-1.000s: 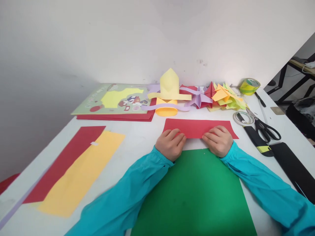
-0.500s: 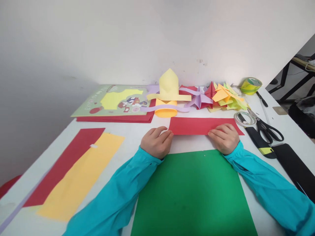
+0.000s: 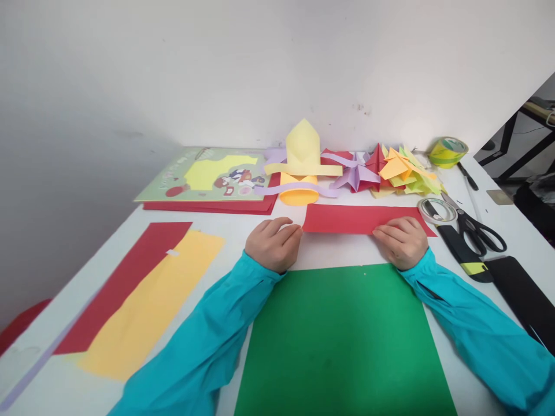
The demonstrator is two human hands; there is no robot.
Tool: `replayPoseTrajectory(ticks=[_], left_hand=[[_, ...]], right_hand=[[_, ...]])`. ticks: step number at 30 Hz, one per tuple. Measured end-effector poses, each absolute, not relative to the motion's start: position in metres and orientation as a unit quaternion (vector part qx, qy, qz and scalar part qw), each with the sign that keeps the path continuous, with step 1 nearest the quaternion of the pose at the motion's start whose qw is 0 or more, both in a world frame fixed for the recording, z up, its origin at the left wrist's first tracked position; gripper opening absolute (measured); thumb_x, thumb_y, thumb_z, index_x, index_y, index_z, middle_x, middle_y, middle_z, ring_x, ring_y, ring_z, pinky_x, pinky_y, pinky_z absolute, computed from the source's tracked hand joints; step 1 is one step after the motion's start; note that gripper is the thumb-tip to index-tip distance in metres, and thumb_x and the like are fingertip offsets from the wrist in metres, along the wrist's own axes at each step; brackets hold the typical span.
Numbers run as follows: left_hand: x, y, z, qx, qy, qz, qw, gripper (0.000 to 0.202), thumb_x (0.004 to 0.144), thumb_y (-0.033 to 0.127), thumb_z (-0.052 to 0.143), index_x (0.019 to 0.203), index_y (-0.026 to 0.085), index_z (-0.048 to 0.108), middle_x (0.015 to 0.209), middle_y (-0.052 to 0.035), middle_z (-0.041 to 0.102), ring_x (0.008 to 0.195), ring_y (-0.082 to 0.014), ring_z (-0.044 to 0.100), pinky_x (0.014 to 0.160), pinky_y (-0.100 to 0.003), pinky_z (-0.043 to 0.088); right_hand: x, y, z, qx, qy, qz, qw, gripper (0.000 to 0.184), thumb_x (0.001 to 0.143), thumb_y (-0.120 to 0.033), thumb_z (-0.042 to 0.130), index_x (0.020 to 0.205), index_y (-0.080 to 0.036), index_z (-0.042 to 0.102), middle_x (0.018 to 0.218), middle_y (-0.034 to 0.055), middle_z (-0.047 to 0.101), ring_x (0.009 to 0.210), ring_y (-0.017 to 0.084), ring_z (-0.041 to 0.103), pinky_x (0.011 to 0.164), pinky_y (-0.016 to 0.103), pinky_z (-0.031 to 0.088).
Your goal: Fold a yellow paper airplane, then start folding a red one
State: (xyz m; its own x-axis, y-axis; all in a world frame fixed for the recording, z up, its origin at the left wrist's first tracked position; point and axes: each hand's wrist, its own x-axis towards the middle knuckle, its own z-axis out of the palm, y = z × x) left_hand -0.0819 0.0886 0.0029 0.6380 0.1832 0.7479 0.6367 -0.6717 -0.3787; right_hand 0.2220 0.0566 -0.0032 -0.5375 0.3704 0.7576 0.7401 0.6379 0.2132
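A folded red paper strip (image 3: pixel 347 219) lies flat on the white table (image 3: pixel 243 237) ahead of me. My left hand (image 3: pixel 272 245) rests at its left end, fingers curled, fingertips touching the paper's corner. At the strip's right end my right hand (image 3: pixel 403 241) presses on the near edge with fingers bent over the paper. A large green sheet (image 3: pixel 342 341) lies just below both hands, between my turquoise sleeves.
Red and yellow paper offcuts (image 3: pixel 143 294) lie at left. A picture book (image 3: pixel 208 180) on red sheets sits behind. Folded paper crafts (image 3: pixel 303 167) and stars (image 3: pixel 390 170) line the wall. Tape rolls (image 3: pixel 446 151), scissors (image 3: pixel 472 228) and a black knife (image 3: pixel 463 257) are at right.
My hands slid apart along the red strip: the left hand moved from the middle to the left end, the right hand moved a little right. The strip sits slightly farther away.
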Motion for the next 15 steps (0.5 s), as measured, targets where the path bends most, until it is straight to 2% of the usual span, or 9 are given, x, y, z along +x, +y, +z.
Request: replayPoseTrajectory(ticks=[8, 15], left_hand=[[-0.084, 0.090, 0.001, -0.835, -0.252, -0.385, 0.301, 0.010, 0.076, 0.009, 0.062, 0.078, 0.019, 0.062, 0.067, -0.0025, 0.069, 0.068, -0.0204, 0.065, 0.056, -0.031, 0.050], [-0.091, 0.096, -0.008, -0.832, -0.270, -0.412, 0.254, 0.014, 0.076, 0.009, 0.060, 0.083, 0.020, 0.064, 0.072, -0.0041, 0.071, 0.069, -0.0198, 0.066, 0.061, -0.032, 0.054]], right_hand=[[0.224, 0.055, -0.004, -0.340, -0.837, -0.252, 0.346, 0.015, 0.083, -0.012, 0.059, 0.090, -0.020, 0.070, 0.083, 0.0020, 0.074, 0.078, 0.018, 0.058, 0.069, 0.034, 0.040], [0.228, 0.057, -0.008, -0.353, -0.832, -0.252, 0.346, 0.018, 0.084, -0.013, 0.057, 0.090, -0.022, 0.072, 0.084, 0.0015, 0.074, 0.078, 0.017, 0.059, 0.070, 0.033, 0.040]])
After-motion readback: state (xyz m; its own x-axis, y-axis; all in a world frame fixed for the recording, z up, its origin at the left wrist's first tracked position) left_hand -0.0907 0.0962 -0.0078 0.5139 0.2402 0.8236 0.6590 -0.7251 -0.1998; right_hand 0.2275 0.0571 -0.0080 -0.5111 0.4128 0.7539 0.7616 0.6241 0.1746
